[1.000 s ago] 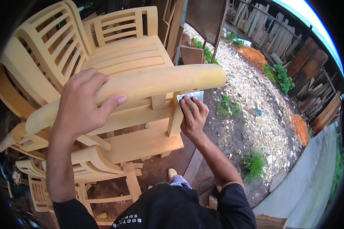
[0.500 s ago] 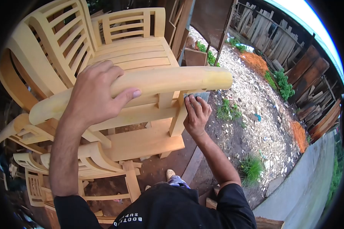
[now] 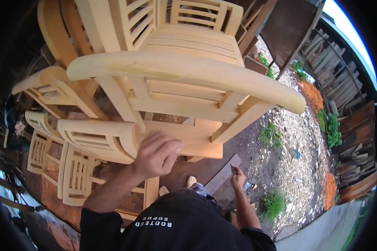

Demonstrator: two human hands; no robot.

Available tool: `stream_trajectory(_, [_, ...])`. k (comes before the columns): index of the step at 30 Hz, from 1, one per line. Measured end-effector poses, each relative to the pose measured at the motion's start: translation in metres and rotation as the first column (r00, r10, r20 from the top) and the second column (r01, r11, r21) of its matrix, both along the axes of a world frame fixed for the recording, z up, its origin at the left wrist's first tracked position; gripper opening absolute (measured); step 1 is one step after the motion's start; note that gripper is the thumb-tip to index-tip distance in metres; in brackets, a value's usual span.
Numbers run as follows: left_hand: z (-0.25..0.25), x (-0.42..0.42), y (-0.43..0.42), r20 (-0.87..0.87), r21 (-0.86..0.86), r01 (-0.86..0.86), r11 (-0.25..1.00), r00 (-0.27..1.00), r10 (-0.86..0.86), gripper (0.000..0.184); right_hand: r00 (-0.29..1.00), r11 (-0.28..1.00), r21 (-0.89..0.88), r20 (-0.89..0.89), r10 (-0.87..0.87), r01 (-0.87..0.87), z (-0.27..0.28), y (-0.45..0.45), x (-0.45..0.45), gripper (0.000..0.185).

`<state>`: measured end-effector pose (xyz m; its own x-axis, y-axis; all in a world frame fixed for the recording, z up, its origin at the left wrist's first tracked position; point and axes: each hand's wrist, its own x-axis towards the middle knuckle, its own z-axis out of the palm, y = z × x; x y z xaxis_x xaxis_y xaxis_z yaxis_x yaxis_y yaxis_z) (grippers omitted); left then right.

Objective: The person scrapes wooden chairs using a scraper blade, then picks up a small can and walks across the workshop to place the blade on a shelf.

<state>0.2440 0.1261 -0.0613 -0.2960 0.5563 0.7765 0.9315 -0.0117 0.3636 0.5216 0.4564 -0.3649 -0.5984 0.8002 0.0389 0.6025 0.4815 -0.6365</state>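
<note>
A pale wooden bench with a slatted seat (image 3: 192,39) stands in front of me. Its long curved armrest (image 3: 184,69) crosses the middle of the view, with yellowish patches on its surface. My left hand (image 3: 158,154) is off the armrest, fingers curled in, in the air before the lower board (image 3: 197,148); nothing shows in it. Lower right, away from the bench, my right hand (image 3: 238,179) pinches a small thin grey piece that looks like sandpaper (image 3: 233,168).
More unfinished wooden chairs (image 3: 94,138) crowd the left side. A plank (image 3: 222,175) lies on the ground by my feet. To the right are wood chips (image 3: 301,167), grass tufts (image 3: 273,203), orange sawdust (image 3: 329,190) and stacked boards (image 3: 339,75) along a fence.
My left hand has come off the armrest and down toward me, its fingers now curled. My right hand has dropped from beneath the armrest's end, down and right. The view has shifted left.
</note>
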Motion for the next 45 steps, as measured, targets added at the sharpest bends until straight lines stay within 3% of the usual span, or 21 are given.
stream_trajectory(1, [-0.05, 0.007, -0.011, 0.236, -0.141, 0.035, 0.989, 0.972, -0.001, 0.013, 0.994, 0.993, -0.107, 0.097, -0.047, 0.058, -0.022, -0.001, 0.017, 0.046])
stream_trajectory(2, [-0.103, 0.016, -0.024, 0.462, -0.256, 0.105, 0.961, 0.887, 0.026, 0.012, 0.975, 0.995, -0.099, 0.224, 0.0, 0.023, -0.046, 0.002, 0.036, 0.044])
stream_trajectory(4, [-0.198, 0.036, -0.056, 0.634, -0.388, 0.027, 0.921, 0.733, 0.245, 0.015, 0.899, 0.993, -0.115, 0.429, 0.082, -0.036, -0.091, 0.012, 0.074, 0.041])
stream_trajectory(6, [-0.258, 0.059, -0.097, 0.591, -0.663, 0.015, 0.748, 0.624, 0.511, 0.02, 0.809, 0.981, -0.189, 0.57, 0.143, -0.04, -0.119, 0.021, 0.099, 0.037])
stream_trajectory(9, [-0.338, 0.115, -0.148, 0.596, -0.725, -0.096, 0.682, 0.408, 0.691, 0.026, 0.701, 0.96, -0.262, 0.666, 0.254, -0.099, -0.129, 0.036, 0.099, 0.036])
stream_trajectory(13, [-0.385, 0.174, -0.2, 0.503, -0.865, 0.124, 0.487, 0.211, 0.838, 0.043, 0.627, 0.936, -0.259, 0.696, 0.351, -0.238, -0.127, 0.055, 0.057, 0.037])
stream_trajectory(16, [-0.416, 0.207, -0.223, 0.325, -0.944, 0.11, 0.31, 0.168, 0.93, 0.043, 0.576, 0.871, -0.286, 0.661, 0.481, -0.398, -0.121, 0.066, 0.0, 0.038])
stream_trajectory(18, [-0.424, 0.225, -0.229, 0.339, -0.938, 0.083, 0.337, 0.015, 0.941, 0.042, 0.656, 0.843, -0.305, 0.531, 0.537, -0.443, -0.111, 0.055, -0.048, 0.039])
stream_trajectory(20, [-0.42, 0.242, -0.221, 0.33, -0.941, 0.04, 0.336, -0.107, 0.938, 0.04, 0.728, 0.748, -0.379, 0.229, 0.646, -0.544, -0.076, 0.03, -0.092, 0.036])
stream_trajectory(24, [-0.404, 0.29, -0.182, 0.341, -0.94, -0.091, 0.329, -0.241, 0.909, 0.038, 0.753, 0.334, -0.792, -0.224, 0.619, -0.51, -0.013, -0.03, -0.16, 0.043])
stream_trajectory(26, [-0.402, 0.312, -0.162, 0.343, -0.939, -0.096, 0.329, -0.302, 0.89, 0.04, 0.763, 0.231, -0.85, -0.266, 0.589, -0.474, 0.011, -0.055, -0.181, 0.044])
stream_trajectory(27, [-0.378, 0.314, -0.147, 0.351, -0.932, -0.061, 0.357, -0.391, 0.851, 0.043, 0.769, 0.083, -0.884, -0.349, 0.535, -0.459, 0.025, -0.07, -0.189, 0.045])
stream_trajectory(28, [-0.389, 0.329, -0.14, 0.364, -0.929, -0.104, 0.354, -0.416, 0.834, 0.046, 0.782, -0.066, -0.898, -0.412, 0.468, -0.434, 0.036, -0.083, -0.193, 0.046])
stream_trajectory(29, [-0.379, 0.338, -0.132, 0.346, -0.937, -0.098, 0.335, -0.399, 0.849, 0.048, 0.768, -0.162, -0.9, -0.431, 0.473, -0.405, 0.041, -0.091, -0.197, 0.046])
stream_trajectory(30, [-0.359, 0.344, -0.12, 0.343, -0.936, -0.095, 0.339, -0.465, 0.816, 0.043, 0.756, -0.256, -0.892, -0.452, 0.474, -0.373, 0.044, -0.097, -0.202, 0.047])
stream_trajectory(32, [-0.402, 0.386, -0.123, 0.322, -0.947, -0.163, 0.278, -0.449, 0.834, 0.044, 0.743, -0.408, -0.862, -0.48, 0.466, -0.3, 0.058, -0.115, -0.207, 0.047])
stream_trajectory(33, [-0.395, 0.399, -0.119, 0.328, -0.944, -0.141, 0.298, -0.504, 0.799, 0.047, 0.745, -0.463, -0.847, -0.483, 0.46, -0.263, 0.067, -0.121, -0.206, 0.047])
stream_trajectory(35, [-0.354, 0.407, -0.108, 0.365, -0.926, -0.155, 0.343, -0.594, 0.717, 0.048, 0.729, -0.556, -0.804, -0.508, 0.459, -0.211, 0.076, -0.129, -0.207, 0.046])
stream_trajectory(38, [-0.381, 0.437, -0.117, 0.303, -0.941, -0.086, 0.328, -0.65, 0.697, 0.048, 0.708, -0.591, -0.783, -0.529, 0.468, -0.194, 0.09, -0.142, -0.208, 0.046])
stream_trajectory(44, [-0.399, 0.441, -0.121, 0.288, -0.953, -0.13, 0.273, -0.664, 0.69, 0.039, 0.717, -0.583, -0.783, -0.533, 0.449, -0.217, 0.093, -0.156, -0.218, 0.048])
stream_trajectory(45, [-0.405, 0.441, -0.125, 0.317, -0.941, -0.132, 0.312, -0.67, 0.672, 0.043, 0.721, -0.579, -0.785, -0.531, 0.446, -0.22, 0.092, -0.158, -0.219, 0.048])
